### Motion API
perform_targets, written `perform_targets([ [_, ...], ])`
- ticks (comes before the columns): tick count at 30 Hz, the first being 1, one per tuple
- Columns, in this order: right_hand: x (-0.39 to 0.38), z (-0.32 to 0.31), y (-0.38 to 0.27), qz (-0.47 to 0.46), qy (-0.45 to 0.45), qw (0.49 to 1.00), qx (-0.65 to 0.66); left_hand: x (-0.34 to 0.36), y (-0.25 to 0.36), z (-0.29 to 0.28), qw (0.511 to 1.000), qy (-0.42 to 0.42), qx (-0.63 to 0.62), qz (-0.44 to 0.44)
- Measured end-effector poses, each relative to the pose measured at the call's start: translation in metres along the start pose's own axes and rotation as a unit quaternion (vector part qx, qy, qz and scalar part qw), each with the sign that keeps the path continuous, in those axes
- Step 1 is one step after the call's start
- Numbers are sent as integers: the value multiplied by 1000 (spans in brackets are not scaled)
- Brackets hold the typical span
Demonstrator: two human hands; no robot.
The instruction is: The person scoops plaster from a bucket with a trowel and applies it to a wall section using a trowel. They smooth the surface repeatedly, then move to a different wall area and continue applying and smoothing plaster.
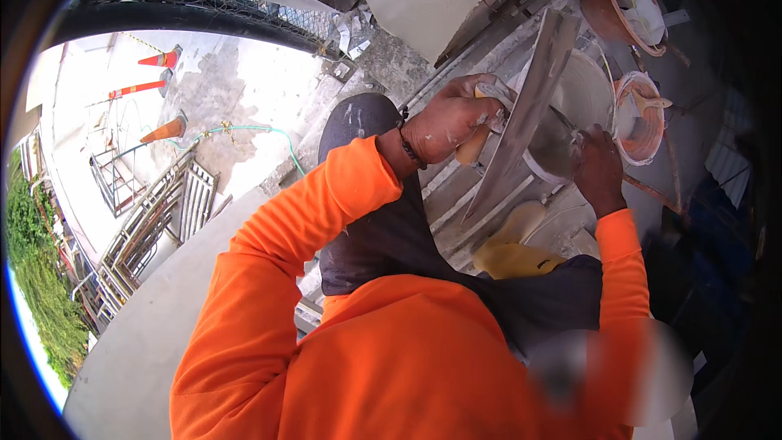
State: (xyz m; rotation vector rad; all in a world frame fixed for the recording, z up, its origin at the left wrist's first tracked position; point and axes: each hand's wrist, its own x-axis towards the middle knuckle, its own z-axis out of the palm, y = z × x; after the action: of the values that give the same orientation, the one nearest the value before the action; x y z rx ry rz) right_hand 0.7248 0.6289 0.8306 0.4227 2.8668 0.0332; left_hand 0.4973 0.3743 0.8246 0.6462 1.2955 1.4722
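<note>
My left hand, smeared with pale plaster, is closed around the light handle of a plastering trowel. Its long, flat grey blade stands on edge, slanting across the near side of a round white bucket. The bucket's inside is coated with a pale paste. At the bucket's near right rim, my right hand is closed on a tool with a thin dark metal shaft. That shaft points into the bucket toward the blade. Its grip is hidden in my fingers, so the exact kind cannot be made out.
A smaller orange-and-white pail with a brush or scraper across it stands right of the bucket. Beyond is a brown bucket. Grey planks run beneath my legs. Far left are traffic cones, stacked metal frames and a green hose.
</note>
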Motion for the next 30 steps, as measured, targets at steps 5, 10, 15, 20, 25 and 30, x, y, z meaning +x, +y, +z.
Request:
perform_targets([
  [5, 1, -28, -38, 66, -18, 972, 224, -2, 10, 6, 995, 47, -13, 91],
  [10, -6, -20, -26, 73, -20, 987, 141, -9, -9, 22, 942, 160, -281, -91],
  [15, 3, 21, 19, 112, -114, 985, -69, -10, -36, 18, 879, 37, -460, -121],
  [20, 16, 58, 21, 75, -176, 977, -91, -3, -71, 20, 780, -46, -599, -175],
  [25, 15, 73, 26, 85, -192, 976, -49, -9, -95, 13, 777, -9, -592, -214],
  [30, -5, 77, 34, 26, -87, 992, -88, 7, -109, 2, 804, -31, -563, -189],
])
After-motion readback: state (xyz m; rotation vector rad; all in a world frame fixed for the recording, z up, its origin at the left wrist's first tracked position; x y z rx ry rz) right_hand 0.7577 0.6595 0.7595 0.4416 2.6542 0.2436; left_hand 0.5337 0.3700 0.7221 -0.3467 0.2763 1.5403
